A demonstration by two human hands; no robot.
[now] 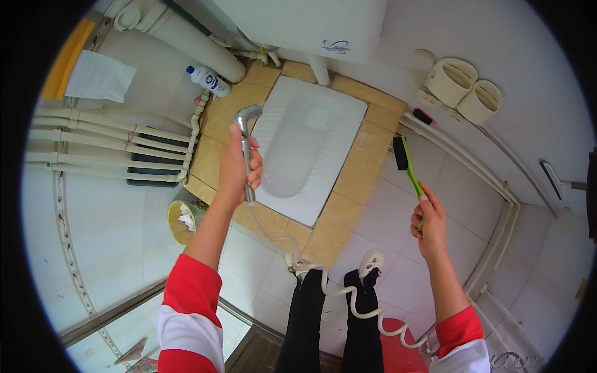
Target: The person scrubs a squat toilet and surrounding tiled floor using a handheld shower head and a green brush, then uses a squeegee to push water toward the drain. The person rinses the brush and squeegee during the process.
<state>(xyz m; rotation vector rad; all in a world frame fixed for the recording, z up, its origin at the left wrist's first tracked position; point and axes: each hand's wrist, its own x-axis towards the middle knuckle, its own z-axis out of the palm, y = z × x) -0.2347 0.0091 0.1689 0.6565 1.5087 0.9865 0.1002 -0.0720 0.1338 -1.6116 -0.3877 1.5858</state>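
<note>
My left hand (240,165) grips a chrome handheld sprayer (245,140) over the left side of a white ceramic squat toilet (308,149). A coiled white hose (366,310) runs from the sprayer's lower end across my legs to the lower right. My right hand (430,219) is closed around the handle of a green scrub brush (411,175). The brush's black bristles are to the right of the tan tiled platform (347,182), above the grey floor tiles. Whether water leaves the sprayer, I cannot tell.
A white bottle with a blue cap (210,81) stands at the platform's back left corner. Left are white pipes (107,163) and a yellow waste bin (175,224) with paper. Cream holders (451,81) and a squeegee (552,179) are at the right wall. A red object (401,349) is below.
</note>
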